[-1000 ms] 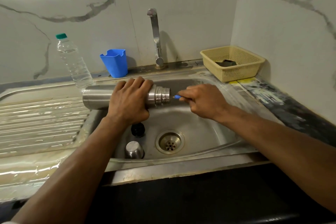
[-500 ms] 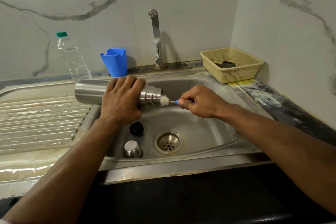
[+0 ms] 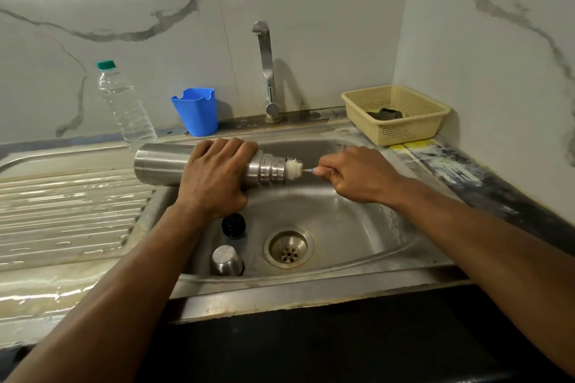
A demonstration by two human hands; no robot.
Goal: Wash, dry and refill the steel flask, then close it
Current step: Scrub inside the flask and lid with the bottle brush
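Note:
The steel flask (image 3: pixel 161 164) lies on its side above the left edge of the sink, its open threaded mouth pointing right. My left hand (image 3: pixel 214 177) grips its middle. My right hand (image 3: pixel 357 174) pinches the blue handle of a bottle brush (image 3: pixel 294 168), whose white bristle head sticks partly out of the flask's mouth. In the sink basin (image 3: pixel 342 227) lie the flask's black stopper (image 3: pixel 234 225) and its steel cup lid (image 3: pixel 226 260), left of the drain (image 3: pixel 288 246).
A tap (image 3: pixel 267 71) stands behind the sink. At the back left are a clear water bottle with a green cap (image 3: pixel 124 106) and a blue plastic cup (image 3: pixel 196 112). A beige basket (image 3: pixel 395 115) holding a dark item sits at the back right. A ribbed drainboard (image 3: pixel 62 211) lies left.
My right hand has drawn the brush rightward out of the flask, so the white bristles now show at the mouth. The flask has shifted slightly left.

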